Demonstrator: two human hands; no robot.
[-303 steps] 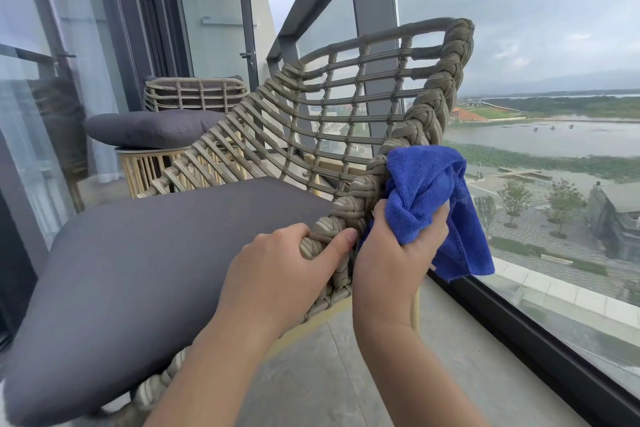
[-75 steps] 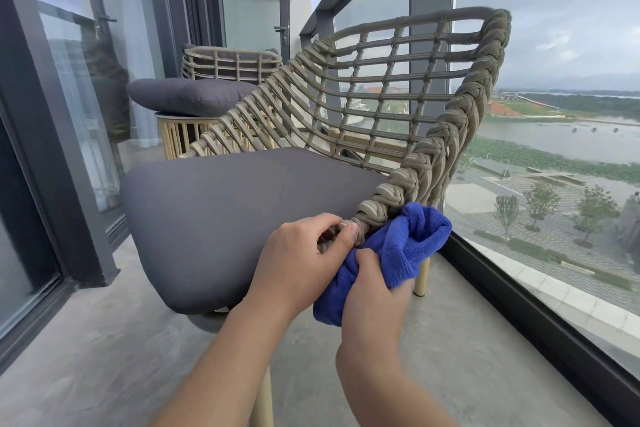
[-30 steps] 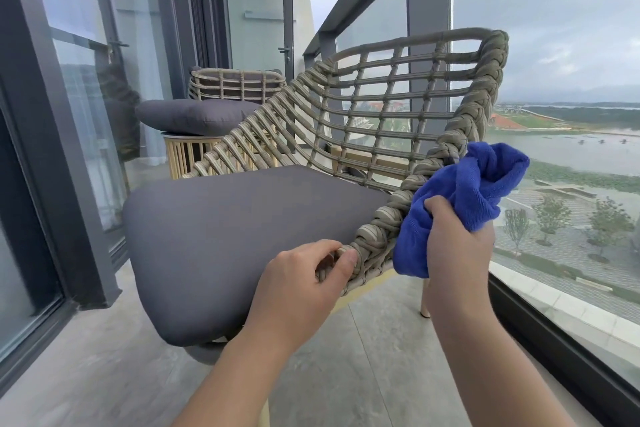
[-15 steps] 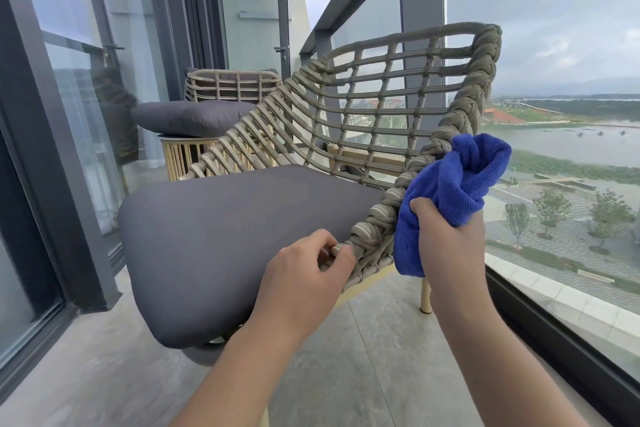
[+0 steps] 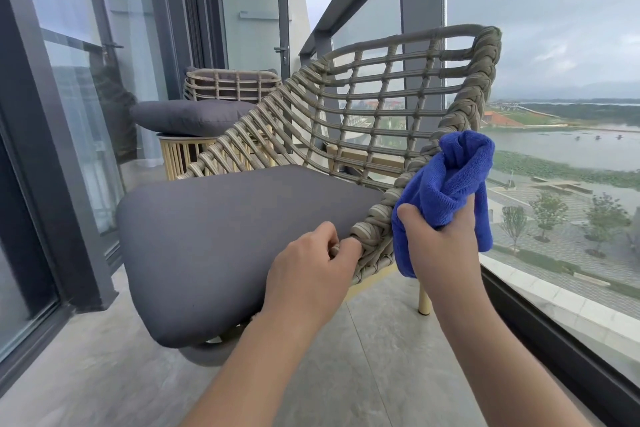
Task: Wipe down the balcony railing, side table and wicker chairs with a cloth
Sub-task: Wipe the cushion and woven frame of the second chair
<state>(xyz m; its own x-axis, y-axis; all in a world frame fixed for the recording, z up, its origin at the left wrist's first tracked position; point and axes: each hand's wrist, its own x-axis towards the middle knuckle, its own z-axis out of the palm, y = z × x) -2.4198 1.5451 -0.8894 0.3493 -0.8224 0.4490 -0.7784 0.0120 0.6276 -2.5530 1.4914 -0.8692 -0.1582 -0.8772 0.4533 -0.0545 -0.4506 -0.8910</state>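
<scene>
We are wiping the chair [image 5: 381, 121]: left hand [image 5: 311, 270] pinching its braided rim, right hand [image 5: 440, 246] gripping the cloth [image 5: 446, 184] against that rim. Next, probably sliding upward.

Grey floor tiles [image 5: 363, 374] — lake [image 5: 561, 149], trees [image 5: 547, 215] beyond glass.

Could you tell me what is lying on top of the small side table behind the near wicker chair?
A grey cushion lies on the side table, covering its top.
</scene>
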